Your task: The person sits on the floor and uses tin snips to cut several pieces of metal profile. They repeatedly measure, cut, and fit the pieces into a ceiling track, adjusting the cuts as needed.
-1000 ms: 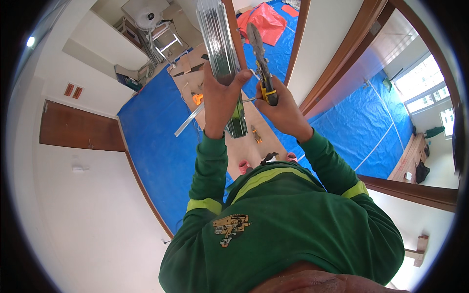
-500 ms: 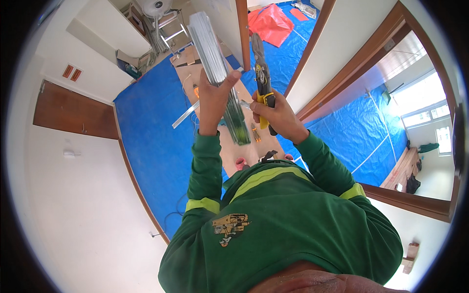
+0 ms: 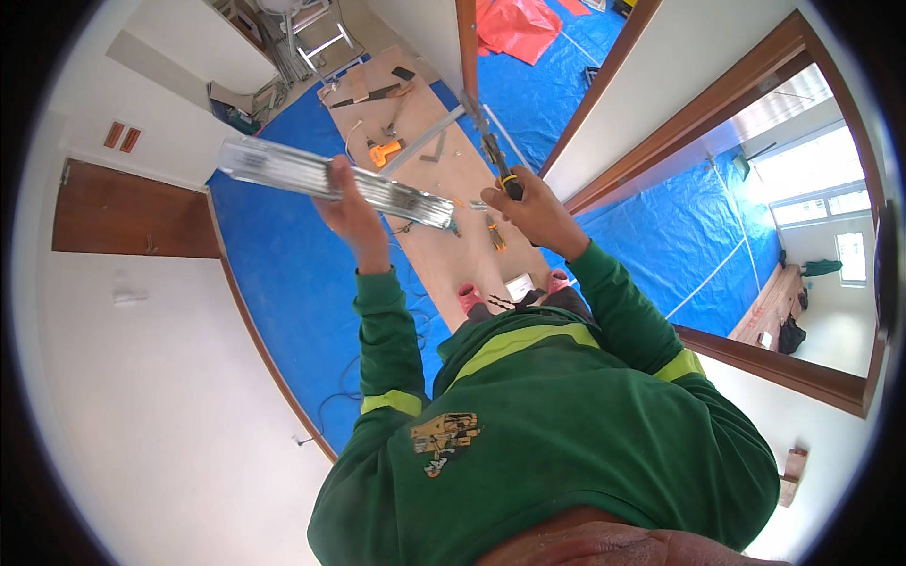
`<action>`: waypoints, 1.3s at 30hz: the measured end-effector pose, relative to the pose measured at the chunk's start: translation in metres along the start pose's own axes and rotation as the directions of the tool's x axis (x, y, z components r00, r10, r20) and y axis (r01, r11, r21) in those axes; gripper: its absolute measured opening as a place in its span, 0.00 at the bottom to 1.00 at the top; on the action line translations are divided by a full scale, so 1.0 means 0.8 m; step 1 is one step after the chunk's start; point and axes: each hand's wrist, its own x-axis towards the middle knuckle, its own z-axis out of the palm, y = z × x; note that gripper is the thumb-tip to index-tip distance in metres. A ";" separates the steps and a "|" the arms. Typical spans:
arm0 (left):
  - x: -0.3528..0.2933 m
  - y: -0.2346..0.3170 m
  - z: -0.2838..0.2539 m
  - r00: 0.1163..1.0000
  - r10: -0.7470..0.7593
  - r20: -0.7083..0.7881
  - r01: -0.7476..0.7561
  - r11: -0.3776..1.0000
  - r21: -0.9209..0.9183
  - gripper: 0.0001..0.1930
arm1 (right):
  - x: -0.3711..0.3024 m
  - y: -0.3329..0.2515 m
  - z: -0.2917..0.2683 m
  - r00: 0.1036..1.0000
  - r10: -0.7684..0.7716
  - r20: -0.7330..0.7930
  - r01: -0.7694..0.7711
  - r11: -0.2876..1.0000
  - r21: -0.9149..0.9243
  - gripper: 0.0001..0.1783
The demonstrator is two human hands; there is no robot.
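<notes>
My left hand (image 3: 355, 224) is closed around a shiny galvanised metal channel (image 3: 274, 168), thumb on its upper face. The channel is held in the air, slanting from the far left down toward the middle. To its right, my right hand (image 3: 545, 217) grips a pair of tin snips (image 3: 491, 149) by black and yellow handles, mostly hidden in my fingers. The jaws point away from me and stand apart from the channel.
Below lies a plywood board (image 3: 425, 269) on blue sheeting (image 3: 274, 274). On it are an orange power drill (image 3: 383, 152), a hammer (image 3: 391, 124), a metal square (image 3: 436, 147), pliers (image 3: 494, 233) and a white box (image 3: 518, 287). A wooden door frame (image 3: 679, 132) stands right; a stepladder (image 3: 321, 47) is far left.
The channel has swung from nearly upright to a leftward slant, its far end moving left and nearer. My left hand has shifted left and turned. The snips remain in my right hand.
</notes>
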 end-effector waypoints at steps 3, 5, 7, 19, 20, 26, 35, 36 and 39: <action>-0.004 0.022 -0.009 0.991 -0.120 -0.064 0.113 0.989 -0.099 0.28 | -0.004 0.009 -0.005 0.999 -0.020 0.025 0.021 0.998 -0.058 0.33; -0.026 0.053 0.013 0.971 -0.219 -0.100 0.202 0.967 -0.154 0.30 | -0.008 0.020 -0.007 0.997 -0.076 0.022 0.076 0.997 -0.022 0.35; -0.045 0.047 0.021 0.968 -0.242 -0.063 0.224 0.951 -0.214 0.29 | -0.009 0.026 -0.012 0.986 -0.168 -0.012 0.168 0.986 -0.021 0.33; -0.119 0.035 0.124 0.950 -0.207 0.234 0.268 0.925 -0.271 0.39 | -0.042 0.015 -0.128 0.976 -0.203 -0.082 0.210 0.765 0.608 0.22; -0.109 0.024 0.111 0.984 0.047 0.174 -0.044 0.999 -0.022 0.37 | -0.047 0.011 -0.133 0.977 -0.194 -0.087 0.201 0.709 0.676 0.23; -0.094 0.132 0.080 0.467 0.566 0.679 -0.826 0.006 0.563 0.52 | -0.058 0.015 -0.198 0.994 -0.098 -0.048 0.099 0.623 0.776 0.25; -0.075 0.325 0.223 -0.434 0.365 0.824 -0.746 -0.658 -0.101 0.34 | -0.100 -0.070 -0.293 0.949 -0.299 -0.103 0.244 0.484 0.840 0.26; -0.077 0.336 0.243 -0.417 0.272 0.867 -0.764 -0.621 -0.172 0.32 | -0.106 -0.074 -0.302 0.946 -0.302 -0.120 0.257 0.470 0.844 0.26; -0.081 0.378 0.290 -0.505 0.236 0.830 -0.694 -0.683 -0.227 0.27 | -0.126 -0.092 -0.319 0.908 -0.367 -0.201 0.349 0.400 0.847 0.28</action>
